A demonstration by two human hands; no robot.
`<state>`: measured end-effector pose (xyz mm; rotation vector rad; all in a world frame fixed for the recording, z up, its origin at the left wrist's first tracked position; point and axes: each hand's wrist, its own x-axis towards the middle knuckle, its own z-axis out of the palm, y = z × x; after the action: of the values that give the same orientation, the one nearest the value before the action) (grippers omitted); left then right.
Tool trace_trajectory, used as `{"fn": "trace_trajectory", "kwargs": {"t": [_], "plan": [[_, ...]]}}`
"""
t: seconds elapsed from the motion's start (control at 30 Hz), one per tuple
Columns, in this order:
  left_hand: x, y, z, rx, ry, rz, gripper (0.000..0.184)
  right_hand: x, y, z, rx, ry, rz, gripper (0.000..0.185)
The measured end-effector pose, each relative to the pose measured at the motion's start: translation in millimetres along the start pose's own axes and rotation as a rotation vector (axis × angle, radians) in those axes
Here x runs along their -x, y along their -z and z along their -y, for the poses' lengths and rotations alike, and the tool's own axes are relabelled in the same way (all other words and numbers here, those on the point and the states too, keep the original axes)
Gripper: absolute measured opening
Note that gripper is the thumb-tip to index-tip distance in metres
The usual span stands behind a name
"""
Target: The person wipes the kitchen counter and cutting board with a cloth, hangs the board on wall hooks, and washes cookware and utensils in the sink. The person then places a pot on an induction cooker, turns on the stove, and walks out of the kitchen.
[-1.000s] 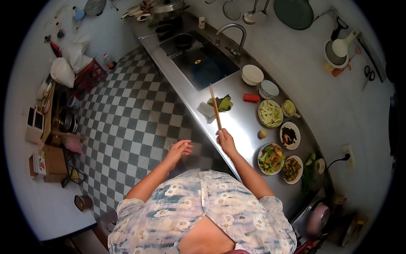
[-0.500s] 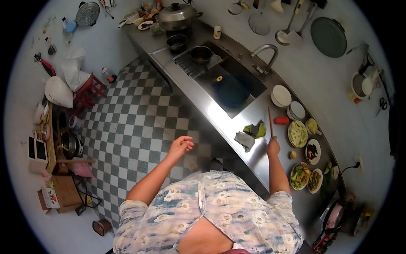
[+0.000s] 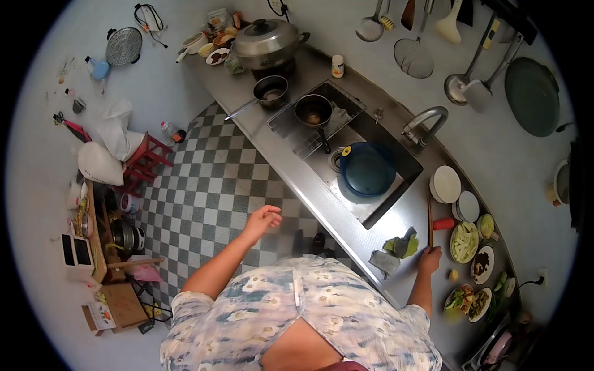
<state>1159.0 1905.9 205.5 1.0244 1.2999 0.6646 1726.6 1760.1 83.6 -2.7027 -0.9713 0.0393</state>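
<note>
My right hand (image 3: 429, 260) is closed around brown wooden chopsticks (image 3: 430, 213), which point away from me over the steel counter. To its left lie a grey cloth (image 3: 385, 263) and a green-and-dark cloth (image 3: 404, 245). A red cylindrical object (image 3: 443, 223) sits just right of the chopsticks. Over the checkered floor, short of the counter edge, my left hand (image 3: 263, 222) hangs with loosely bent fingers and nothing in it. Further right are a plate of pale cut vegetables (image 3: 464, 242), a plate of dark food (image 3: 482, 264) and a plate of mixed vegetables (image 3: 460, 298).
The sink (image 3: 371, 216) holds a blue basin (image 3: 367, 170). A small dark pan (image 3: 314, 111) rests on the rack, beside another saucepan (image 3: 271, 91). A large lidded pot (image 3: 267, 44) stands at the far end. White bowls (image 3: 445, 184) line the wall side.
The view has shifted, so the counter and sink sit further right and more of the far stove end shows. My right hand still holds the chopsticks; my left hand stays free.
</note>
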Motion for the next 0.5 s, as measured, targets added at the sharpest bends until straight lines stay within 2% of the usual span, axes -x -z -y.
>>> {"fn": "trace_trajectory", "kwargs": {"t": [0.13,0.17,0.23,0.3,0.4,0.5], "plan": [[-42,15,-3,-0.008,0.055,0.004,0.022,8,3,6,-0.036,-0.127,-0.015,0.030],[-55,16,-4,-0.011,0.039,0.016,0.022,14,13,16,0.014,-0.163,0.010,0.037],[-85,24,-6,-0.018,0.002,0.040,0.023,30,17,23,-0.073,-0.101,-0.050,0.039],[-124,41,-5,-0.318,-0.198,-0.070,0.027,55,15,31,-0.120,-0.040,-0.048,0.048],[-195,88,-6,-0.664,-0.530,-0.321,0.037,104,0,56,-0.133,0.247,-0.047,0.054],[-229,127,-78,-0.908,-0.610,-0.489,0.041,117,0,90,-0.159,0.280,-0.144,0.054]]}}
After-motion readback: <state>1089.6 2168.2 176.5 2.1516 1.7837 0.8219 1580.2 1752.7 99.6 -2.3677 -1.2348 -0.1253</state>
